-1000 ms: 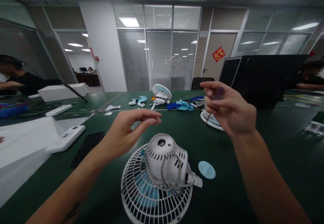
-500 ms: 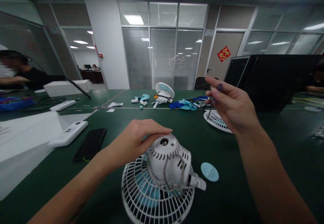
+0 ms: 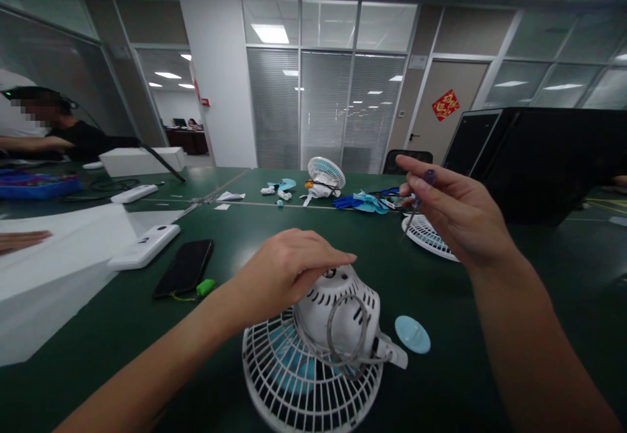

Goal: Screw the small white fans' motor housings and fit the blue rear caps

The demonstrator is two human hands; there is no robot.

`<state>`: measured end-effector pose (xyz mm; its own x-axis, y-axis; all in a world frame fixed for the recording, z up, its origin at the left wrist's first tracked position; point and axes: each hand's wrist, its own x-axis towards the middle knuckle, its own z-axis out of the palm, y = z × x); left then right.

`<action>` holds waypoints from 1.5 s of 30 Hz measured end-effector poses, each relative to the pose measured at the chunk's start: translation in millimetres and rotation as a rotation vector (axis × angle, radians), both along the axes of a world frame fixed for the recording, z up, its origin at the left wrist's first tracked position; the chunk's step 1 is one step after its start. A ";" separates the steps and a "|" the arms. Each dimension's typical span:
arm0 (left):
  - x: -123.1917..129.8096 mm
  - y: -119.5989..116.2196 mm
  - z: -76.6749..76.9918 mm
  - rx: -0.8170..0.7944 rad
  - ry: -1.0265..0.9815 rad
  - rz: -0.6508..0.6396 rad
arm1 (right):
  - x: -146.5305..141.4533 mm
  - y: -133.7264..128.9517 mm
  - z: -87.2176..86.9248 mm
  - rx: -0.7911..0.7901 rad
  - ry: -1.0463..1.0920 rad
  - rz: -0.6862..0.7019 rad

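A small white desk fan (image 3: 343, 315) lies face down on the green table, its round grille (image 3: 313, 387) below and its vented motor housing on top. A grey cable is looped over the housing. My left hand (image 3: 289, 270) is laid over the top of the housing and holds it, its fingers partly covering a dark hole there. Raised to the right and apart from the fan, my right hand (image 3: 455, 211) pinches a screwdriver (image 3: 430, 177) with a purple handle, its thin shaft slanting down. A light blue disc (image 3: 412, 334) lies just right of the fan.
Behind my right hand lies a white grille cover (image 3: 427, 237). Farther back are another fan (image 3: 326, 175), blue gloves (image 3: 347, 202) and light blue parts. A black phone (image 3: 185, 268) and a white device (image 3: 147, 247) are at left. A large black monitor (image 3: 548, 165) stands right; a person sits far left.
My left hand has slid over the top of the housing, covering more of the hole. My right hand still holds the screwdriver in the air. The view has shifted slightly left.
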<state>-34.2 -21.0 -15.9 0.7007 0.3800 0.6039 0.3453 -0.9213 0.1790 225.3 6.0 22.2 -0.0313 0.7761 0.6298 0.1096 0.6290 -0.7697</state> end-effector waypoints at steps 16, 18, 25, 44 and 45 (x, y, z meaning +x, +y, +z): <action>11.5 -2.8 2.1 -0.089 0.056 0.003 | -1.6 1.8 -2.6 0.012 -0.067 0.028; 11.4 -3.2 3.0 -0.103 0.070 0.007 | -0.8 2.6 -3.5 0.003 -0.070 0.031; 9.0 -5.0 4.2 -0.124 0.085 0.012 | 1.6 3.0 -5.1 -0.020 -0.052 0.043; 13.2 -3.1 6.1 -0.286 -0.099 0.073 | -0.8 3.5 -4.7 -0.013 -0.077 0.019; 13.2 -2.9 6.6 -0.299 -0.101 0.087 | -0.9 3.8 -4.7 -0.013 -0.079 0.021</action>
